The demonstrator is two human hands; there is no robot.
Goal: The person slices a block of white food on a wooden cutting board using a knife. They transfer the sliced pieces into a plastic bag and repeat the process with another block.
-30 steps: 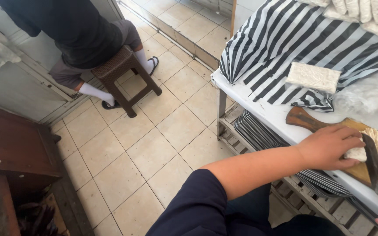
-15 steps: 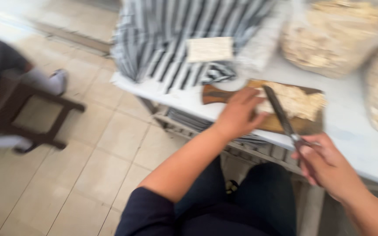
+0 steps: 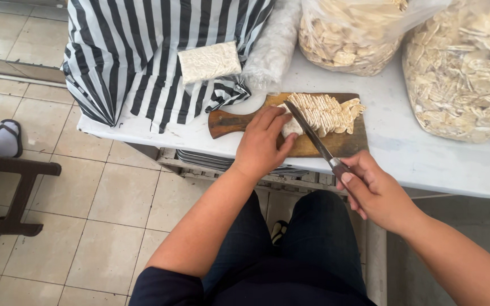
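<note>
Both our hands work at the wooden cutting board. Our left hand presses flat, fingers spread narrow, on the near end of the pale ridged block. Our right hand is closed around the handle of a long knife, whose blade slants across the block just right of our left fingertips. Beyond our left hand, a smaller white block lies on striped cloth.

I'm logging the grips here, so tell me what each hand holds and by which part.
The right hand holds a long knife by its handle. The left hand presses down on the near end of the pale sliced block on the wooden cutting board.
</note>
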